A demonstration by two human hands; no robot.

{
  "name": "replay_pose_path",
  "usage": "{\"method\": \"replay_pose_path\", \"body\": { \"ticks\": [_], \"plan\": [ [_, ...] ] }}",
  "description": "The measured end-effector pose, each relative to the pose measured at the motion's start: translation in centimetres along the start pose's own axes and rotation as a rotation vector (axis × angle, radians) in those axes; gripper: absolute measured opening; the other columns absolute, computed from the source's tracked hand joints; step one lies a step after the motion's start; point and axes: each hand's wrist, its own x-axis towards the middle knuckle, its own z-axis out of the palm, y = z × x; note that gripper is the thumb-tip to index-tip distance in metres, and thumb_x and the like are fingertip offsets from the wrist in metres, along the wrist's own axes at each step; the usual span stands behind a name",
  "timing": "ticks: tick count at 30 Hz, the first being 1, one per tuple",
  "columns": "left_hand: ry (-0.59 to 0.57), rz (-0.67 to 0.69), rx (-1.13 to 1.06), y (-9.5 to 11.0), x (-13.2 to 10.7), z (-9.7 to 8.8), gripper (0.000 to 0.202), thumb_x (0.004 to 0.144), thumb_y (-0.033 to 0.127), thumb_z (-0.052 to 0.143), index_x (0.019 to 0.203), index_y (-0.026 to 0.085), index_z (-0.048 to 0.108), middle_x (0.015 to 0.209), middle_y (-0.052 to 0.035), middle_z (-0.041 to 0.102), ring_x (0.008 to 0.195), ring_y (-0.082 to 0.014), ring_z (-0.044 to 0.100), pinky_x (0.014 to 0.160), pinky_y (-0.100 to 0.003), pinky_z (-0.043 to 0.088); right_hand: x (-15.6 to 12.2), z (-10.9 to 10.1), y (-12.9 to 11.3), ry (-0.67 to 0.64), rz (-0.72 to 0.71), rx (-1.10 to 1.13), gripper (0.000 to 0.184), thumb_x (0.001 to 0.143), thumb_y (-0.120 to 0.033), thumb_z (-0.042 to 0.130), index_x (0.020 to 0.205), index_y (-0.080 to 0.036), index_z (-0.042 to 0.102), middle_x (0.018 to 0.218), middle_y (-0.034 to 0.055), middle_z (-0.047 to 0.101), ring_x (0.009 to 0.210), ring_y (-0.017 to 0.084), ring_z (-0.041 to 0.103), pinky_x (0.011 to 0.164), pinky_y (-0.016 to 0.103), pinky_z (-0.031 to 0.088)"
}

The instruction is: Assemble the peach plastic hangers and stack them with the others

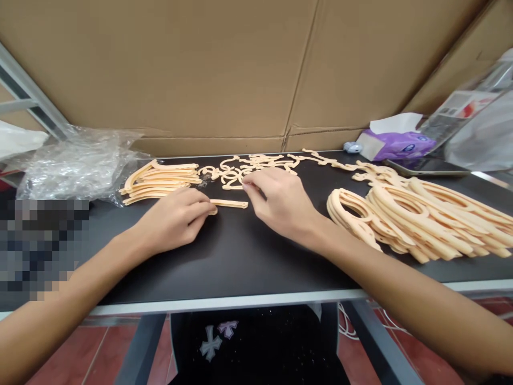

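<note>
On the black table [240, 256], my left hand [176, 219] rests with its fingers curled, pinching the near end of a thin beige plastic strip [230, 203] that lies flat. My right hand [280, 200] reaches into a scattered cluster of small beige hook-shaped pieces [248, 166], its fingertips pinched on one of them. A neat stack of curved beige pieces [160, 182] lies just behind my left hand. A large pile of beige hanger-like parts [417, 216] with oval holes lies to the right of my right hand.
Crumpled clear plastic wrap [76, 166] sits at the back left. A purple tissue pack [395, 141], a phone [427, 167] and a clear bag [476, 123] are at the back right. A cardboard wall [240, 69] backs the table. A metal frame [28, 96] stands at the left.
</note>
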Motion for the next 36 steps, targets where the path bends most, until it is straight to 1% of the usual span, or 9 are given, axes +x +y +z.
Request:
{"method": "replay_pose_path", "body": {
  "ticks": [4, 8, 13, 18, 22, 26, 30, 33, 36],
  "plan": [
    [0.127, -0.129, 0.036, -0.2, -0.2, -0.5, 0.025, 0.094, 0.027, 0.056, 0.111, 0.017, 0.072, 0.109, -0.0113, 0.073, 0.102, -0.0260, 0.068, 0.094, -0.042, 0.054, -0.3, 0.9, -0.3, -0.026, -0.035, 0.042, 0.028, 0.099, -0.015, 0.045, 0.097, -0.013, 0.072, 0.099, 0.0132, 0.075, 0.095, 0.023, 0.067, 0.086, 0.035, 0.046],
    [0.213, -0.136, -0.003, 1.5, 0.3, 0.0, 0.034, 0.093, 0.031, 0.061, 0.125, 0.018, 0.066, 0.121, -0.0117, 0.071, 0.111, -0.0259, 0.067, 0.099, -0.042, 0.053, -0.5, 1.3, -0.7, 0.123, -0.062, 0.137, 0.027, 0.100, -0.018, 0.044, 0.100, -0.015, 0.071, 0.099, 0.0112, 0.076, 0.093, 0.022, 0.068, 0.087, 0.035, 0.049],
    [0.246, -0.166, -0.088, 2.8, 0.6, 0.5, 0.025, 0.100, 0.032, 0.053, 0.117, 0.020, 0.067, 0.102, -0.0072, 0.075, 0.092, -0.0205, 0.069, 0.087, -0.035, 0.055, -0.8, 1.6, -1.5, 0.196, -0.019, 0.359, 0.022, 0.100, -0.024, 0.049, 0.099, -0.020, 0.070, 0.098, 0.0047, 0.076, 0.088, 0.017, 0.069, 0.084, 0.031, 0.052],
    [0.288, -0.289, -0.118, 2.7, 0.6, 0.0, 0.024, 0.101, 0.030, 0.049, 0.096, 0.020, 0.070, 0.085, -0.0027, 0.074, 0.075, -0.0165, 0.066, 0.076, -0.030, 0.052, -0.7, 1.9, -1.3, 0.063, 0.055, 0.475, 0.024, 0.101, -0.028, 0.049, 0.108, -0.017, 0.069, 0.102, 0.0066, 0.075, 0.089, 0.017, 0.068, 0.083, 0.031, 0.053],
    [0.363, -0.458, -0.233, 2.6, 0.7, -0.1, 0.018, 0.095, 0.033, 0.058, 0.101, 0.019, 0.068, 0.076, 0.0015, 0.069, 0.058, -0.0120, 0.056, 0.064, -0.027, 0.049, -0.8, 2.0, -0.8, -0.088, -0.084, 0.240, 0.029, 0.101, -0.025, 0.047, 0.117, -0.014, 0.069, 0.120, 0.0135, 0.070, 0.112, 0.025, 0.059, 0.100, 0.041, 0.046],
    [0.322, -0.547, -0.391, 2.7, 0.9, -0.1, 0.017, 0.091, 0.035, 0.061, 0.094, 0.019, 0.068, 0.075, 0.0013, 0.069, 0.061, -0.0127, 0.058, 0.061, -0.026, 0.048, -0.8, 1.7, -0.7, -0.279, -0.145, 0.016, 0.034, 0.102, -0.023, 0.044, 0.109, -0.010, 0.075, 0.110, 0.0151, 0.072, 0.109, 0.027, 0.055, 0.101, 0.043, 0.042],
    [0.279, -0.537, -0.645, 2.9, 1.1, -0.3, 0.020, 0.087, 0.035, 0.067, 0.095, 0.017, 0.072, 0.084, -0.0028, 0.075, 0.073, -0.0160, 0.066, 0.067, -0.027, 0.052, -0.5, 1.1, -0.6, -0.250, -0.095, -0.090, 0.034, 0.100, -0.025, 0.047, 0.098, -0.008, 0.076, 0.101, 0.0163, 0.072, 0.106, 0.028, 0.053, 0.098, 0.044, 0.040],
    [0.263, -0.552, -0.787, 2.9, 1.2, -0.4, 0.024, 0.085, 0.036, 0.071, 0.096, 0.016, 0.075, 0.087, -0.0044, 0.076, 0.070, -0.0149, 0.066, 0.064, -0.025, 0.052, -0.5, 1.0, -0.5, -0.191, -0.136, 0.023, 0.028, 0.097, -0.028, 0.055, 0.103, -0.010, 0.075, 0.103, 0.0144, 0.071, 0.105, 0.027, 0.054, 0.097, 0.042, 0.040],
    [0.272, -0.542, -0.829, 3.1, 1.4, -0.6, 0.021, 0.084, 0.035, 0.074, 0.094, 0.017, 0.077, 0.085, -0.0038, 0.076, 0.073, -0.0154, 0.068, 0.068, -0.025, 0.054, -0.7, 1.2, -0.8, -0.240, -0.203, 0.172, 0.022, 0.094, -0.024, 0.057, 0.101, -0.012, 0.074, 0.096, 0.0101, 0.071, 0.096, 0.023, 0.057, 0.091, 0.038, 0.040]
  ]
}}
